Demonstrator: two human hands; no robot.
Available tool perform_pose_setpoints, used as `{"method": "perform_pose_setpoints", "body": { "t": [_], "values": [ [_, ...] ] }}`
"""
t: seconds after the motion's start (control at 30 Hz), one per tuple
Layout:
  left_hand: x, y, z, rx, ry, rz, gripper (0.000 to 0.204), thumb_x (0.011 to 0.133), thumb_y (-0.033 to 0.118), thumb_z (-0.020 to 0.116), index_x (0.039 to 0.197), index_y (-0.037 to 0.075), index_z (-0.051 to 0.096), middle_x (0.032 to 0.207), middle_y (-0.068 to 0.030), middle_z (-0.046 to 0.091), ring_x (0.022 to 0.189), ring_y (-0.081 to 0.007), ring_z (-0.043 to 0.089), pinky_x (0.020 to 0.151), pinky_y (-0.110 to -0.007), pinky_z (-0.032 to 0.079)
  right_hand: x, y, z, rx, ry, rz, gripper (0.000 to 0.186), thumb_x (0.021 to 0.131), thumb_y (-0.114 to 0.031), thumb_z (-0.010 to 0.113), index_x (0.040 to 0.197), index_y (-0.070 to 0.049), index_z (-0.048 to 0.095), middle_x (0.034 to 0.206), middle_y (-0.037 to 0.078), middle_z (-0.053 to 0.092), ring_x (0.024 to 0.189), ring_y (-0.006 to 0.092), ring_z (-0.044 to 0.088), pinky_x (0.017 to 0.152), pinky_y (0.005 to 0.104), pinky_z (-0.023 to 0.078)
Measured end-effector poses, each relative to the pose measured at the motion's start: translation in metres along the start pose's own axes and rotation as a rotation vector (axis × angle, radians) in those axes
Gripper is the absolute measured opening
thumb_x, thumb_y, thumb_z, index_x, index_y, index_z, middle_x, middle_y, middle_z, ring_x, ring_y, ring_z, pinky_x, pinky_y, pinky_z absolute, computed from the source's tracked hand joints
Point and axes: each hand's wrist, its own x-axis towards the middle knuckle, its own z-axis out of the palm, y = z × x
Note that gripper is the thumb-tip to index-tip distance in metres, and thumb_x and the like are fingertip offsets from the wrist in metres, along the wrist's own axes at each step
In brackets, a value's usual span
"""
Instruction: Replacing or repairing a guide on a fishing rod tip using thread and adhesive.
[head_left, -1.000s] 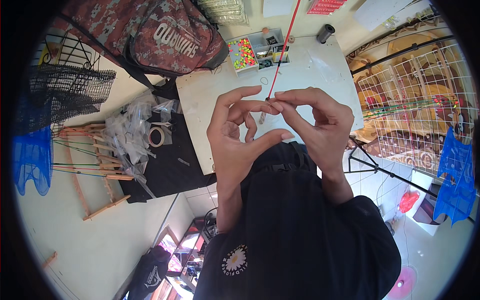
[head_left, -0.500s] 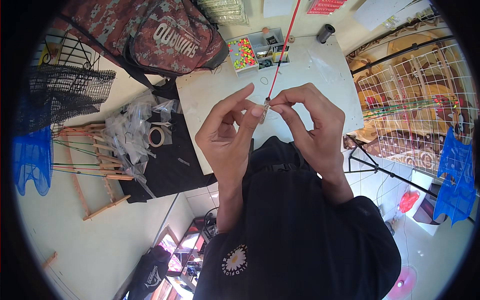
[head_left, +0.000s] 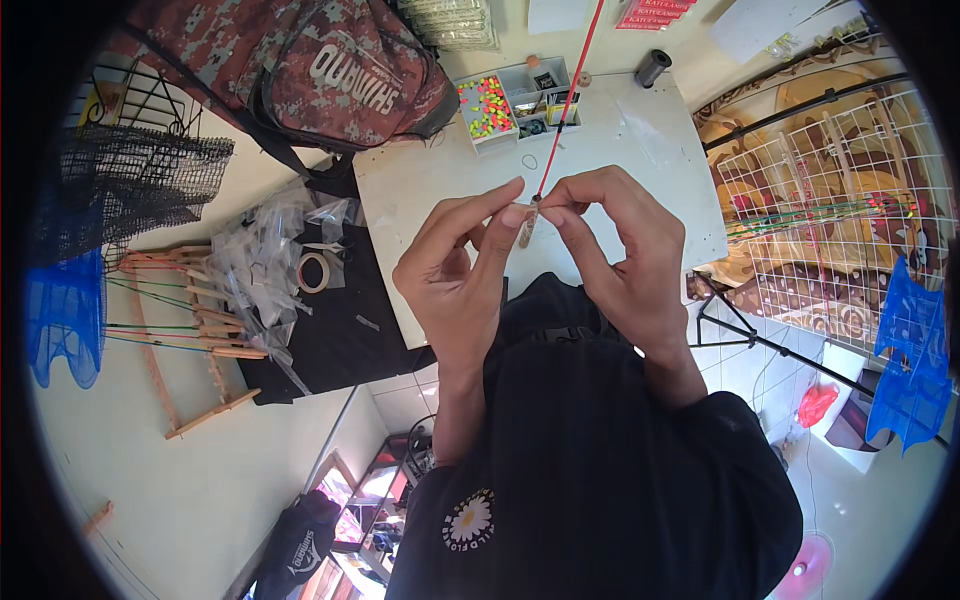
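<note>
A thin red rod slants up and away from my fingertips over the white table. Its lower end has a dark collar and a short, light brown handle that points toward me. My left hand pinches the rod at the top of this handle between thumb and index finger. Just right of the collar, my right hand is closed with thumb and index fingertip together. Whatever lies between those right fingertips is too small to make out.
On the white table stands a sorting tray with bright yellow and pink beads. A black cylinder is at the far edge. A tape roll and plastic bags lie left; a white wire grid stands right.
My left index finger has swung right, toward the collar. More of the light brown handle shows below the fingers. My right hand has barely moved.
</note>
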Motion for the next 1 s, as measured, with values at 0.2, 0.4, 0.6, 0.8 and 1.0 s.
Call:
{"method": "perform_pose_setpoints", "body": {
  "t": [0.2,0.4,0.6,0.8,1.0],
  "values": [
    [0.000,0.000,-0.002,0.021,-0.014,0.051,0.023,0.082,-0.003,0.070,0.104,0.003,0.072,0.087,-0.0080,0.068,0.069,-0.0065,0.055,0.057,-0.020,0.037,-0.001,-0.003,0.000,0.017,-0.011,0.059,0.009,0.083,0.002,0.066,0.090,0.002,0.062,0.082,0.010,0.064,0.073,0.0158,0.060,0.068,0.0277,0.048],
    [0.000,0.002,-0.001,0.046,-0.020,0.082,0.026,0.081,-0.006,0.070,0.105,0.004,0.072,0.086,-0.0081,0.067,0.070,-0.0088,0.059,0.057,-0.020,0.043,-0.002,0.004,0.002,0.113,-0.005,0.131,0.012,0.083,0.000,0.066,0.095,0.000,0.067,0.080,0.009,0.065,0.071,0.0156,0.062,0.065,0.0272,0.048],
    [0.002,-0.005,-0.001,0.044,-0.017,0.129,0.025,0.081,-0.004,0.070,0.104,0.005,0.073,0.087,-0.0083,0.067,0.069,-0.0086,0.059,0.057,-0.021,0.043,-0.002,0.003,-0.002,0.388,-0.014,0.281,0.015,0.085,0.001,0.066,0.099,0.002,0.068,0.087,0.008,0.069,0.079,0.0112,0.064,0.072,0.0239,0.048],
    [0.002,-0.009,0.002,-0.042,-0.009,0.164,0.031,0.082,-0.007,0.069,0.112,-0.005,0.061,0.086,-0.0103,0.068,0.068,-0.0075,0.058,0.055,-0.020,0.041,-0.002,0.002,-0.001,0.478,0.069,0.285,0.014,0.083,0.003,0.069,0.096,0.004,0.065,0.087,0.008,0.068,0.080,0.0105,0.063,0.075,0.0235,0.048],
    [0.004,-0.019,0.001,-0.149,-0.029,0.296,0.028,0.081,-0.009,0.068,0.108,-0.003,0.060,0.088,-0.0118,0.070,0.066,-0.0073,0.057,0.054,-0.020,0.040,-0.004,0.008,-0.004,0.452,0.038,0.275,0.015,0.082,0.003,0.069,0.096,0.004,0.065,0.087,0.008,0.068,0.079,0.0105,0.064,0.074,0.0234,0.048]
  ]
}}
